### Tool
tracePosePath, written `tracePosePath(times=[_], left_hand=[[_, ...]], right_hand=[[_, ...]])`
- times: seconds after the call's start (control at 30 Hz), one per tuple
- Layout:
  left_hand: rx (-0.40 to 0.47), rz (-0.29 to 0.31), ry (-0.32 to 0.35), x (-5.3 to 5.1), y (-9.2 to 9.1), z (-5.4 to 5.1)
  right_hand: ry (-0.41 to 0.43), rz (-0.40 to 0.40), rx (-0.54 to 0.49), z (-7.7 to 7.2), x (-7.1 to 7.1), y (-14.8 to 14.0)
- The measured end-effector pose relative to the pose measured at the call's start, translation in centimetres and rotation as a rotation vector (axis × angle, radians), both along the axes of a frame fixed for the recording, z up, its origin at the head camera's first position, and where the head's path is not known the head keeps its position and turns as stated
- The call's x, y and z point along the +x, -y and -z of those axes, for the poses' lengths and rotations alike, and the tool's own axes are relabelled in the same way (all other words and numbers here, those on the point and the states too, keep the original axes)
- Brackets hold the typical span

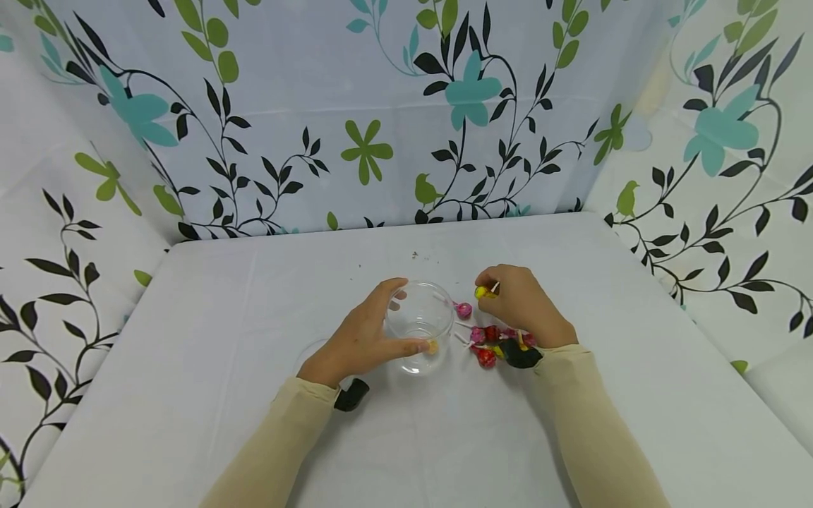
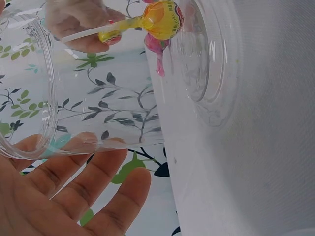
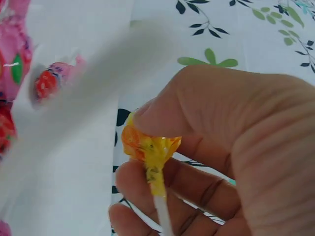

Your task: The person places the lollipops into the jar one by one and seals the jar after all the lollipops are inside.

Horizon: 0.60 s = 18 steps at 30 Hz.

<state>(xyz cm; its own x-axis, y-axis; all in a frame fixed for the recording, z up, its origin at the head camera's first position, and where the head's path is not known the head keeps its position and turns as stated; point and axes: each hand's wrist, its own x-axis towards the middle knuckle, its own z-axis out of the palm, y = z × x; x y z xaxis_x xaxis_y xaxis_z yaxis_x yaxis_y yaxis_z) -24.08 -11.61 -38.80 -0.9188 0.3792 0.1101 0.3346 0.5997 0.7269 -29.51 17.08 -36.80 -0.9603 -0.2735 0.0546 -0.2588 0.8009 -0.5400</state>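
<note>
My left hand (image 1: 358, 335) holds a clear plastic jar (image 1: 422, 310), thumb on the near side and fingers around the far side. Inside the jar lies one yellow-wrapped lollipop (image 2: 162, 20), seen through the wall in the left wrist view. To the right of the jar, my right hand (image 1: 524, 303) pinches another yellow lollipop (image 3: 152, 147) by its wrapped head, the white stick pointing down in the right wrist view. Below this hand lies a pile of red, pink and yellow lollipops (image 1: 486, 358), partly hidden by the wrist. A pink lollipop (image 1: 464, 310) lies beside the jar.
A clear round rim (image 1: 308, 353) shows on the white table (image 1: 190, 395) behind my left wrist, mostly hidden. Small dark specks (image 1: 416, 255) lie toward the table's back. Leaf-patterned curtains (image 1: 286, 106) stand at the back and sides.
</note>
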Motion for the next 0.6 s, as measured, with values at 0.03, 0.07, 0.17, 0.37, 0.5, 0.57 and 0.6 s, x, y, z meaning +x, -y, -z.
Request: tracePosePath(times=[0.03,0.07,0.17,0.37,0.5,0.57,0.6], left_hand=[[0.001,0.001,0.0,0.0,0.0,0.0],[0.002,0.002,0.0,0.0,0.0,0.0],[0.003,0.0,0.0,0.0,0.0,0.0],[0.002,-0.004,-0.002,0.0,-0.1,-0.1],[0.004,-0.006,0.003,0.0,-0.1,-0.1],[0.006,-0.003,0.004,0.0,-0.1,0.0],[0.007,-0.001,0.003,0.0,-0.1,0.0]], right_hand=[[-0.004,0.002,-0.012,-0.1,0.0,0.0],[-0.008,0.004,-0.025,-0.3,0.1,0.0],[-0.034,0.006,-0.064,-0.8,0.3,-0.1],[-0.117,-0.007,-0.091,-1.7,0.6,0.1],[-0.17,-0.019,-0.093,-2.3,0.8,0.3],[-0.2,-0.026,-0.099,-2.6,0.8,0.4],[-0.214,-0.03,-0.104,-2.8,0.8,0.4]])
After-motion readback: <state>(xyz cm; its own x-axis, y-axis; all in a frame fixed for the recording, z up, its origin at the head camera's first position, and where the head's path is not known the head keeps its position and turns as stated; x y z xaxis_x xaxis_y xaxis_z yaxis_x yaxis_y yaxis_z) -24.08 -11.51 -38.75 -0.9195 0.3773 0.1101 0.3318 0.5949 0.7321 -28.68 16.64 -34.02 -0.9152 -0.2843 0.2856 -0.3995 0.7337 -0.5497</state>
